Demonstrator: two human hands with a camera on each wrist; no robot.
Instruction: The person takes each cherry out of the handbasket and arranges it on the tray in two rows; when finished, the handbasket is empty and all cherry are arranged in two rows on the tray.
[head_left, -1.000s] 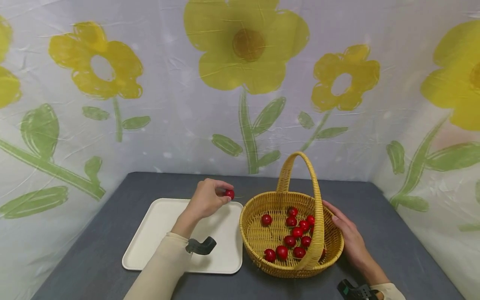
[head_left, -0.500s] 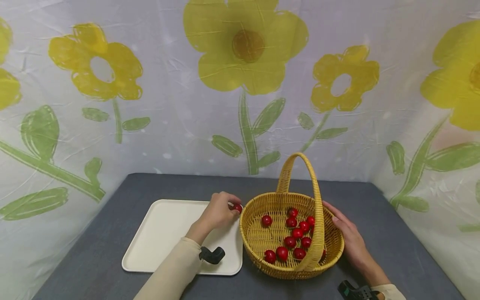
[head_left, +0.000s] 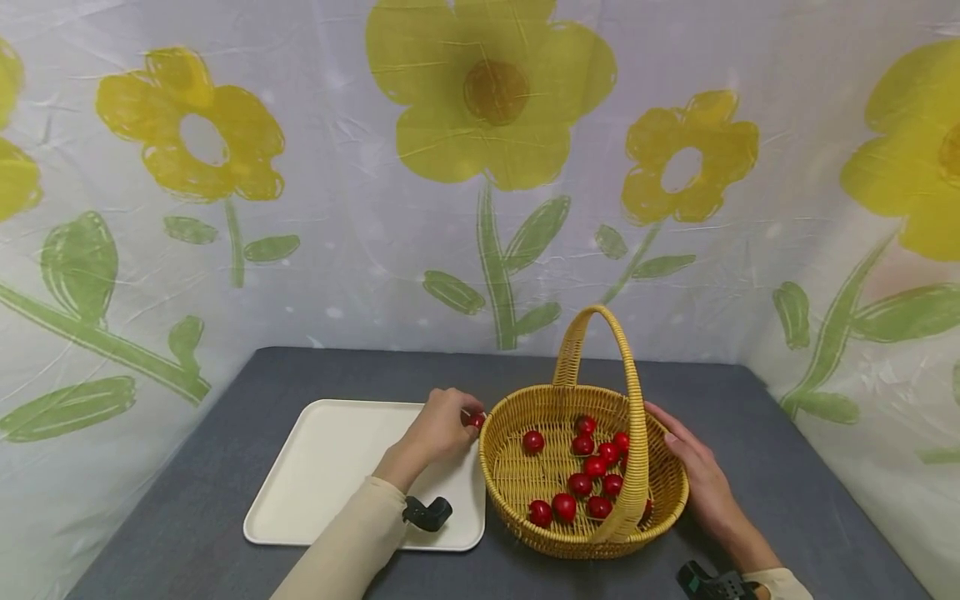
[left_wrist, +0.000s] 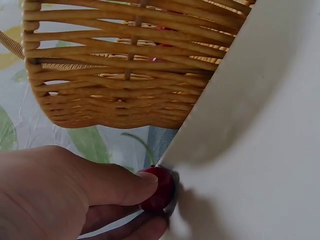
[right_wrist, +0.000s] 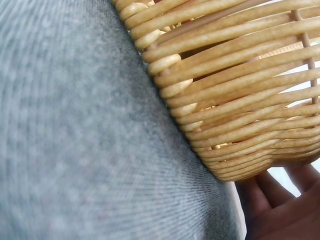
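Observation:
At the right edge of the cream tray, my left hand pinches a dark red cherry between thumb and fingers. Its thin green stem points up in the left wrist view, and the fruit is close over the tray's rim, beside the basket. The yellow wicker basket has a tall arched handle and stands right of the tray with several red cherries on its floor. My right hand rests against the basket's right side, fingers extended along the outside of the wall; the right wrist view partly hides them behind the wicker.
Tray and basket stand side by side on a dark grey table. A pale curtain printed with yellow flowers rises behind and at both sides. The basket's handle arches high over its right half.
My left hand has moved right and toward me with the cherry, from over the tray's back right corner down to its right edge. The right hand and basket have stayed in place.

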